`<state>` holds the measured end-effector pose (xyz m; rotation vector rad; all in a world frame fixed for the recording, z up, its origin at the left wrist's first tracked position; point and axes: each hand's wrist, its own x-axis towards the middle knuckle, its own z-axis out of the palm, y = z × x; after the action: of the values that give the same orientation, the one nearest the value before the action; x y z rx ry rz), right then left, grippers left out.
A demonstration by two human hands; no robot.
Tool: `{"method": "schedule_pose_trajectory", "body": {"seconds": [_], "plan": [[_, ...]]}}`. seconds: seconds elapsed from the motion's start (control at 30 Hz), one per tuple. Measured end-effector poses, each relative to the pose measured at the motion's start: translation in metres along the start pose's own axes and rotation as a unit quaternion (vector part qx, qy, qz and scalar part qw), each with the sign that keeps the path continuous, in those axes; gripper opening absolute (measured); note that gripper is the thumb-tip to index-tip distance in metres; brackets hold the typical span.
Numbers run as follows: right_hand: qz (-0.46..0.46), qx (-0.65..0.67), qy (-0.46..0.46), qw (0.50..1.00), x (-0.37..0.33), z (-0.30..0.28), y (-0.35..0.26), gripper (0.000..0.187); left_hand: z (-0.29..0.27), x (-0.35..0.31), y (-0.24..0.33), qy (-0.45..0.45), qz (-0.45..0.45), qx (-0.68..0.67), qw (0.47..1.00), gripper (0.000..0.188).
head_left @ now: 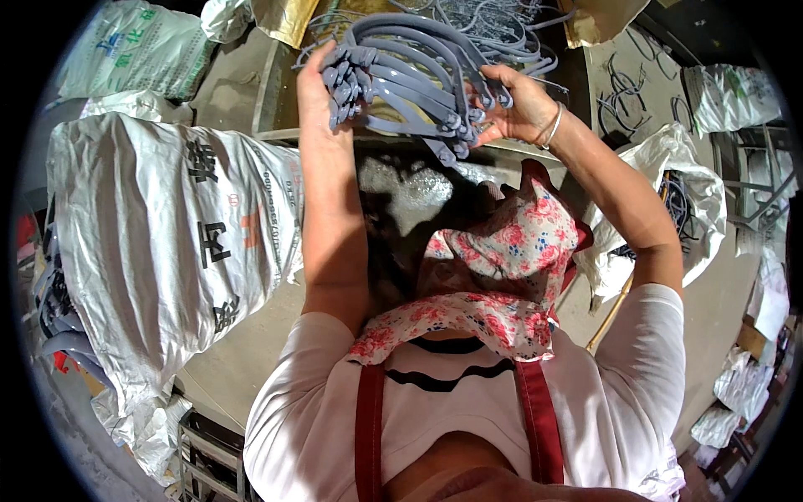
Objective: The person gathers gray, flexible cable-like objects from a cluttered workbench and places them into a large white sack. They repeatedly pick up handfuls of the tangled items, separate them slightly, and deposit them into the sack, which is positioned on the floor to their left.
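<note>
Strips (416,97), grey, curved and knobbed at their ends, sit gathered in one bunch between both hands, and from my remote seat I find them at the far middle of the scene, above the near edge of a box-like frame (269,90). I judge that the bunch is held at its two ends because the pieces are loose and bowed, so that support from both sides keeps the curves nested and the knobs together. The left hand (314,94) bears against the left ends, its thumb along the far side; its other fingers are mostly hidden behind the bunch, so I cannot tell how tightly they curl. The right hand (525,107) grasps the right ends, thumb above and fingers below, parted by the thickness of what they hold rather than clenched. Beyond, thin grey strands (502,23) lie tangled in the frame, while a bulky white sack (159,259) stands left and a smaller sack (615,251) right, its mouth showing dark pieces.
</note>
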<state>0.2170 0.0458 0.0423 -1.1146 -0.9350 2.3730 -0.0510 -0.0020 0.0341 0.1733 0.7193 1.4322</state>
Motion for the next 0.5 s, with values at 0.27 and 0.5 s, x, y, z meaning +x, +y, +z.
{"method": "schedule_pose_trajectory", "body": {"seconds": [0.27, 0.5], "plan": [[0.033, 0.109, -0.125, 0.986, 0.035, -0.016, 0.023, 0.041, 0.017, -0.028, 0.001, -0.056, 0.092, -0.001, 0.994, 0.023], [0.006, 0.144, -0.132, 0.981, 0.052, -0.014, 0.037, 0.046, 0.003, -0.024, 0.003, -0.071, 0.136, 0.034, 0.988, 0.024]]}}
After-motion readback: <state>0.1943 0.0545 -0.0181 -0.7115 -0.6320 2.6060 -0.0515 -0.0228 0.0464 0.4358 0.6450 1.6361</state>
